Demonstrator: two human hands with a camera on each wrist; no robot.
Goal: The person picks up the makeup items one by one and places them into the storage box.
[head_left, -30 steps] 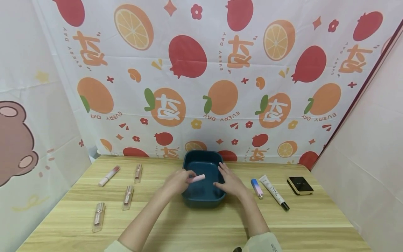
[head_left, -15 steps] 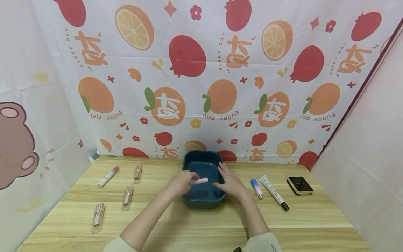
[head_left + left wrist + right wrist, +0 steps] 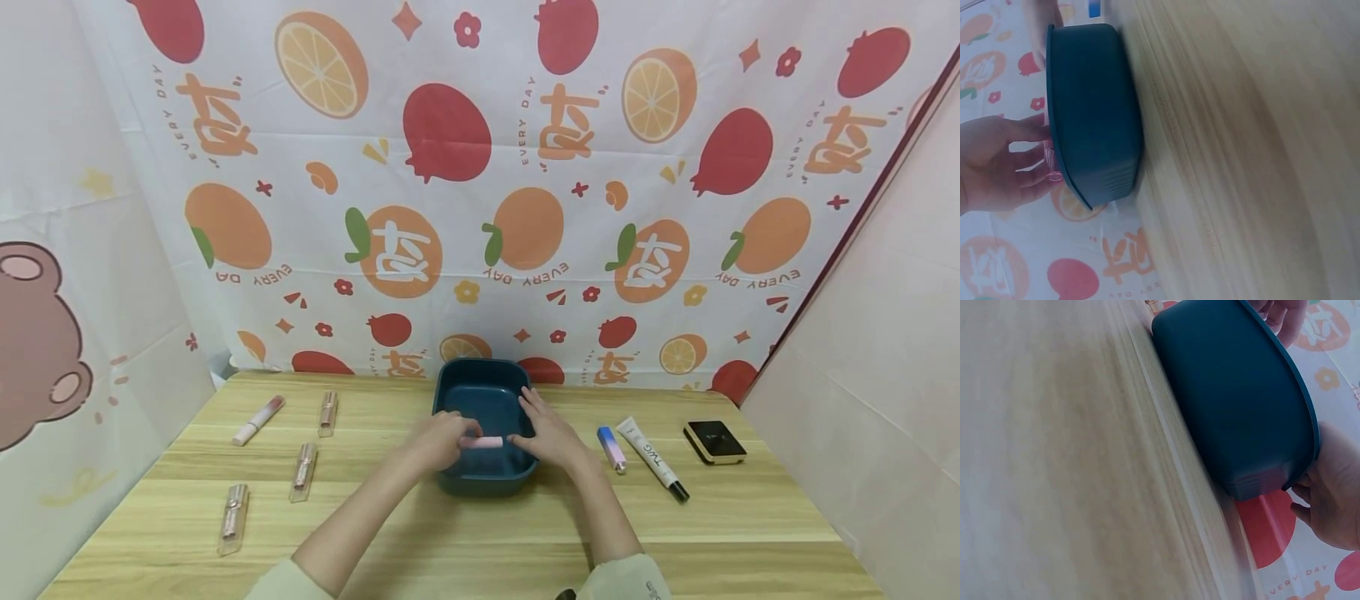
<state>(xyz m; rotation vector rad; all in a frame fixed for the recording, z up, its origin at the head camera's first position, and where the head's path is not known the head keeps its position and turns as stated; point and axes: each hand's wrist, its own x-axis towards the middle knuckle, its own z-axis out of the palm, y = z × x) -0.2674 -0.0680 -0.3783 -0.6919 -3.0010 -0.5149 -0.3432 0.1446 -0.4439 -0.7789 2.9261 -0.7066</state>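
In the head view my left hand pinches a pale pink lip gloss tube over the inside of a dark teal box. The tube lies almost level and its left end is hidden by the fingers. A clear pinkish part of the tube shows between the fingers and the rim in the left wrist view. My right hand holds the box's right rim, thumb on the inner side and fingers spread along the edge. From the right wrist view, its fingertips reach past the box's far corner.
Left on the wooden table lie another lip gloss and three lipsticks, the nearest one in a clear case. On the right are a blue-pink lipstick, a white TWG tube and a black compact. A fruit-print cloth hangs behind.
My left hand has moved slightly right and toward me, lowering the lip gloss tube further into the box. The right hand has stayed on the rim.
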